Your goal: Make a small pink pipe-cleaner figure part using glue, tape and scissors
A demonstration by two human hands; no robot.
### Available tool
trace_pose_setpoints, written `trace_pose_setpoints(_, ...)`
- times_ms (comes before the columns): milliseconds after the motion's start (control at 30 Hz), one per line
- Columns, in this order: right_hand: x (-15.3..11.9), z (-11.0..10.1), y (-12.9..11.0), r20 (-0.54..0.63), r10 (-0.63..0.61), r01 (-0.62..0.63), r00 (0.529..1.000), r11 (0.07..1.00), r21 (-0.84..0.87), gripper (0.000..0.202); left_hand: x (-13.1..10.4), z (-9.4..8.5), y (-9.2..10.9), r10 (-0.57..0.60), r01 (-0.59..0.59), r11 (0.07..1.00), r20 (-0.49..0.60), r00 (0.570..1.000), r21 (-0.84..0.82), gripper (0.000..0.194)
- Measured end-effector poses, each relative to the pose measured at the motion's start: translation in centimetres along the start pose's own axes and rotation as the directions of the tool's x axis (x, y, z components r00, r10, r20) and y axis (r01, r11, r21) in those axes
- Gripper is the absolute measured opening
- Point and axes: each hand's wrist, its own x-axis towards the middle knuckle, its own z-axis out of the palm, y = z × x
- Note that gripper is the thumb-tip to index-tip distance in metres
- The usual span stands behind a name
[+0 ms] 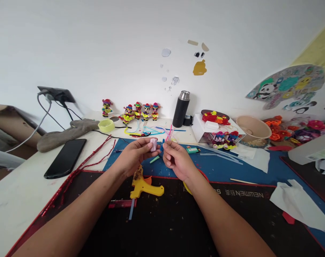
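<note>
My left hand [137, 151] pinches a small pale pink, fuzzy-looking piece [153, 144] between thumb and fingers. Close beside it, my right hand [175, 157] grips a small blue fuzzy piece [162, 144], perhaps pipe cleaner. Both pieces are held up over the mat, very near each other; whether they touch I cannot tell. Below my hands lies a yellow hot glue gun [145, 188] with a clear glue stick [131, 208] poking from its back. A yellow round item [188, 187] is partly hidden under my right forearm.
Several small fuzzy figures [138, 111] stand along the wall. A black thermos [181, 109], a white box [202, 130] and a pinkish bowl [253, 127] are at the back. A phone [65, 159] and red tinsel stems [91, 157] lie left; white paper [299, 201] lies right.
</note>
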Motion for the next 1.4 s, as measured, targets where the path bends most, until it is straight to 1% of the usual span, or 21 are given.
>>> trace_pose_setpoints(100,0.1,-0.1,0.1,0.005,-0.003,0.003,1.0,1.0,0.022,0.046,-0.1,0.1,0.1,-0.001,0.001,1.0,0.004,1.0,0.0,0.038)
trace_pose_setpoints(300,0.0,0.0,0.0,-0.004,-0.002,0.002,1.0,1.0,-0.008,0.047,-0.2,0.1,0.3,-0.009,0.009,0.999,-0.006,1.0,0.052,0.034)
trace_pose_setpoints(567,-0.1,0.3,0.4,-0.057,-0.055,0.048,0.997,0.993,-0.11,0.042,-1.1,1.0,0.6,-0.07,0.048,0.979,0.111,0.991,0.196,0.031)
trace_pose_setpoints(633,0.0,0.3,0.5,-0.059,-0.064,0.057,0.996,0.992,-0.115,0.042,-1.2,0.9,0.6,-0.084,0.05,0.967,0.128,0.988,0.249,0.034)
trace_pose_setpoints(733,0.0,0.4,0.7,-0.055,-0.066,0.06,0.996,0.991,-0.116,0.042,-1.0,0.5,0.4,-0.113,0.046,0.933,0.167,0.979,0.357,0.045)
trace_pose_setpoints(833,0.0,0.5,0.7,-0.047,-0.066,0.06,0.997,0.992,-0.114,0.042,-0.8,0.2,0.3,-0.124,0.041,0.917,0.186,0.975,0.396,0.047)
trace_pose_setpoints(1000,-0.1,0.6,0.6,-0.04,-0.06,0.056,0.997,0.993,-0.108,0.042,-0.6,0.1,0.1,-0.092,0.036,0.924,0.13,0.987,0.381,0.039)
trace_pose_setpoints(1100,-0.1,0.5,0.5,-0.036,-0.06,0.056,0.998,0.993,-0.108,0.043,-0.5,0.1,0.2,-0.043,-0.002,0.915,0.102,0.994,0.404,0.037)
trace_pose_setpoints(1167,-0.2,0.5,0.5,-0.035,-0.06,0.056,0.998,0.993,-0.108,0.046,-0.6,0.2,0.4,0.012,-0.058,0.881,0.1,0.995,0.47,0.036)
trace_pose_setpoints(1233,-0.2,0.5,0.5,-0.036,-0.06,0.056,0.998,0.992,-0.113,0.048,-0.7,0.2,0.7,0.058,-0.107,0.822,0.105,0.993,0.559,0.036)
trace_pose_setpoints(1333,-0.1,0.4,0.6,-0.045,-0.067,0.06,0.997,0.988,-0.141,0.049,-0.8,0.3,0.9,0.075,-0.134,0.754,0.119,0.99,0.643,0.039)
trace_pose_setpoints(1400,0.0,0.4,0.6,-0.063,-0.076,0.066,0.995,0.985,-0.158,0.049,-0.8,0.3,1.0,0.074,-0.137,0.749,0.124,0.99,0.649,0.041)
